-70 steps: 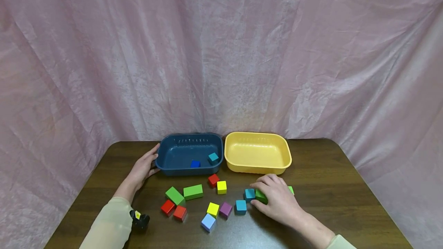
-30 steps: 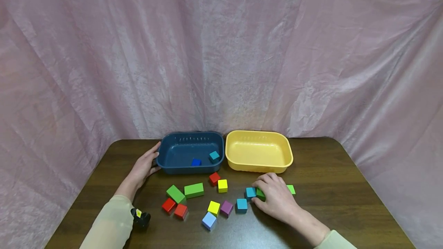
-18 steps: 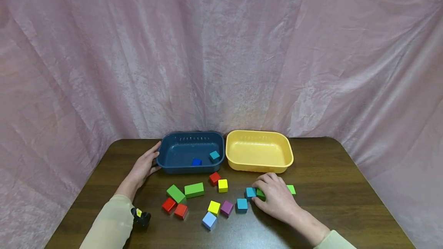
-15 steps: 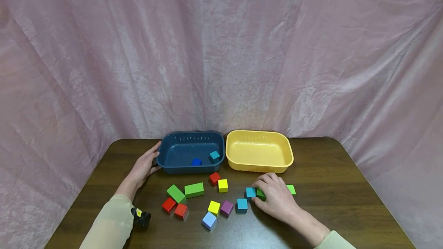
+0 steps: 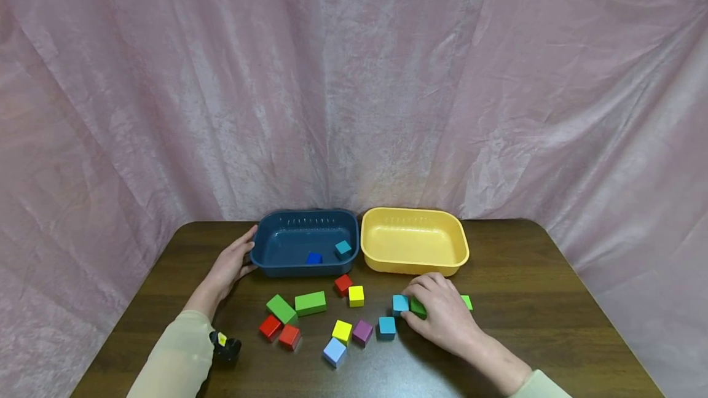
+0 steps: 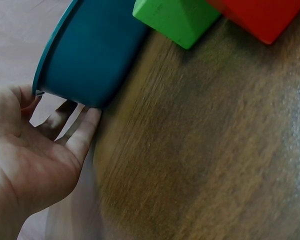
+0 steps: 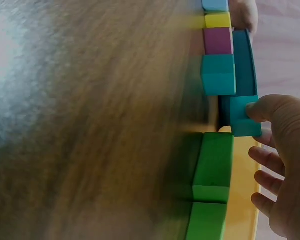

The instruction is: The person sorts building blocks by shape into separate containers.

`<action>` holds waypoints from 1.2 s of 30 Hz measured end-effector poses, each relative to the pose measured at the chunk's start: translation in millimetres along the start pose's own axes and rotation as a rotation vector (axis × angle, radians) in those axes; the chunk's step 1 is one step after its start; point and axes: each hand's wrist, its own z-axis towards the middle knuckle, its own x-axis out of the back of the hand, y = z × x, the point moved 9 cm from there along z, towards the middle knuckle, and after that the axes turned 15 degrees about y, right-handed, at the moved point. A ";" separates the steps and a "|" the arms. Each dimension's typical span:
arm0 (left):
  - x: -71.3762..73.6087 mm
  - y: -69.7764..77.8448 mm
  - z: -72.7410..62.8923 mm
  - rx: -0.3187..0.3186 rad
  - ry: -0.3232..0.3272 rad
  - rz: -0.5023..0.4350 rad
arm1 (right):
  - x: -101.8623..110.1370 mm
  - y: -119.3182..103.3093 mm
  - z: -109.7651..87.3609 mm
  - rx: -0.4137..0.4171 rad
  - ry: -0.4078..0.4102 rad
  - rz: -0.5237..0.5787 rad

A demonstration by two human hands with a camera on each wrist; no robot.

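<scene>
My left hand (image 5: 225, 268) rests its fingertips against the left end of a dark blue basin (image 5: 304, 271). In the left wrist view, the fingers (image 6: 84, 134) reach the basin's outer wall (image 6: 90, 55) from rim to base. Between thumb and index finger, my right hand (image 5: 441, 312) pinches a teal cube (image 5: 400, 304), slightly raised in the head view. The right wrist view shows the thumb (image 7: 272, 106) on the cube's face (image 7: 242, 117), the other fingers loosely bent. Beneath that hand lie green blocks (image 5: 418, 308), partly hidden. Another teal cube (image 5: 386, 328) sits nearby.
Inside the blue basin lie a blue cube (image 5: 314, 258) and a teal one. A yellow basin (image 5: 415, 266) stands beside it. Red, yellow, purple and light blue cubes and green blocks (image 5: 310, 303) are scattered in front on the wooden table (image 5: 531, 300). A pink curtain (image 5: 354, 91) hangs behind.
My right hand has taken the teal cube between thumb and index finger and raised it slightly. The left hand stays at the blue basin's end.
</scene>
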 end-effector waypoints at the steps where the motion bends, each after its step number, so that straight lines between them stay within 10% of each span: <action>1: 0.1 0.1 0.3 -0.001 0.001 0.000 | 1.0 -0.5 1.4 0.005 0.001 0.002; 36: -0.6 0.6 -2.2 -0.012 0.008 0.000 | 16.8 3.1 47.0 -0.071 0.059 0.041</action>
